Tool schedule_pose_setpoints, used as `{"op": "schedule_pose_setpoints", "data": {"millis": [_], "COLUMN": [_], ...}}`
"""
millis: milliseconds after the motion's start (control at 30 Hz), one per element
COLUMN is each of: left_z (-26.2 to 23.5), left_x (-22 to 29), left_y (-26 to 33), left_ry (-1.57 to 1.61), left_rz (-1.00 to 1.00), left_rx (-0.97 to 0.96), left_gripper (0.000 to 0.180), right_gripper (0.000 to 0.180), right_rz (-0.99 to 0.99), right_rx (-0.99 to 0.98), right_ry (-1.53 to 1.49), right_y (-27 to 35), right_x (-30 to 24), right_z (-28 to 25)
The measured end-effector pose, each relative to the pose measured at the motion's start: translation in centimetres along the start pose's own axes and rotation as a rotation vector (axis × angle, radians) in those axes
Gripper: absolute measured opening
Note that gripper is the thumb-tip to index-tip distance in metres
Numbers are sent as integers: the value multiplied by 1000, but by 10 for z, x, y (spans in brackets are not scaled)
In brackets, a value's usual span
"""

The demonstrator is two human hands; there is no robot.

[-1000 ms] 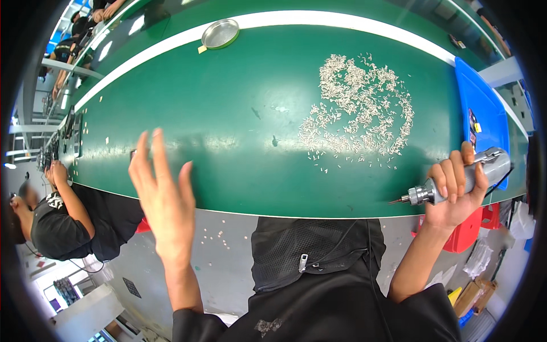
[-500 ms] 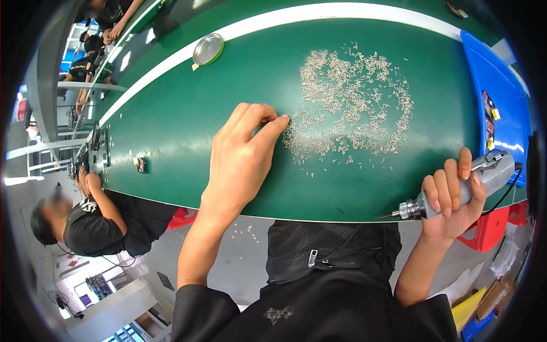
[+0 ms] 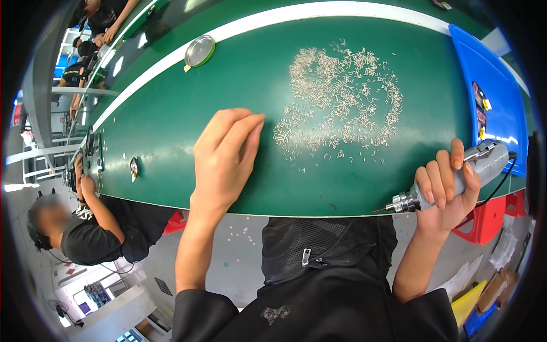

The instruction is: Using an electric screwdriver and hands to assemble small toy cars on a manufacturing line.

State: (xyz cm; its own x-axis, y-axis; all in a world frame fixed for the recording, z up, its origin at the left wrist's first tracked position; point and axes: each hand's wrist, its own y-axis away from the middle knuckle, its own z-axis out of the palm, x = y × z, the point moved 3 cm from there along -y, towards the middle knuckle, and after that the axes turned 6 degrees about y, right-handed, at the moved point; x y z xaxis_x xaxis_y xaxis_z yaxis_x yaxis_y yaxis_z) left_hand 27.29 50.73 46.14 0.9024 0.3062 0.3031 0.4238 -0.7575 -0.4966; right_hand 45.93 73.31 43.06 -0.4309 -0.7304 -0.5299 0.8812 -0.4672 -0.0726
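The green table [image 3: 171, 114] stretches wide under both my hands, its surface smooth and matte, with a white stripe [image 3: 319, 12] curving along the far edge. Beyond my right hand, at the table's far right end, lies a flat blue tray [image 3: 484, 74] of glossy plastic with a few small bits on it.

Just past the fingertips of my left hand [image 3: 225, 157] spreads a loose scatter of screws [image 3: 342, 100], tiny pale metal slivers lying every which way in a rough ring, thinner in the middle. My left hand rests palm down on the table, fingers drawn close together and curled a little, the tips pressed to the green surface at the near left fringe of the scatter. Whether a screw is pinched under them I cannot tell.

My right hand [image 3: 444, 191] hangs off the near edge of the table, wrapped tight around an electric screwdriver [image 3: 456, 179]. Its body is a smooth grey cylinder, ending in a ribbed shiny metal collar and a thin bit that points left toward my body. A black cord [image 3: 504, 176] loops from its back end.

Far off beyond my left hand, near the white stripe, sits a round shallow tin [image 3: 199, 51] with a green rim. To my left, another person in a black shirt [image 3: 91, 233] works at the same table.
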Motion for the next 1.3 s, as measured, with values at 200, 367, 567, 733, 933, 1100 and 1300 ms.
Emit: {"op": "schedule_pose_setpoints", "data": {"millis": [200, 367, 567, 733, 933, 1100, 1300], "left_z": [-7, -8, -5, 8, 14, 15, 17], "left_x": [11, 28, 49, 68, 78, 79, 80], "left_y": [42, 63, 74, 81, 82, 81, 79], "left_ry": [407, 720, 981, 1280, 1491, 1484, 1456], "left_rz": [-381, -488, -482, -545, -582, -579, -590], "left_rx": [188, 223, 262, 346, 381, 391, 352], "left_gripper": [22, 18, 10, 16, 9, 9, 8], "right_gripper": [11, 11, 10, 13, 13, 13, 13], "right_rz": [-26, -10, -14, -83, -69, -98, -66], "right_rx": [1, 19, -89, -71, -51, -50, -109], "right_ry": [34, -2, -112, -150, -145, -120, -67], "right_y": [1, 3, -6, -3, -3, -2, 0], "right_x": [2, 6, 23, 40, 55, 55, 50], "right_z": [5, 12, 44, 83, 92, 90, 89]}}
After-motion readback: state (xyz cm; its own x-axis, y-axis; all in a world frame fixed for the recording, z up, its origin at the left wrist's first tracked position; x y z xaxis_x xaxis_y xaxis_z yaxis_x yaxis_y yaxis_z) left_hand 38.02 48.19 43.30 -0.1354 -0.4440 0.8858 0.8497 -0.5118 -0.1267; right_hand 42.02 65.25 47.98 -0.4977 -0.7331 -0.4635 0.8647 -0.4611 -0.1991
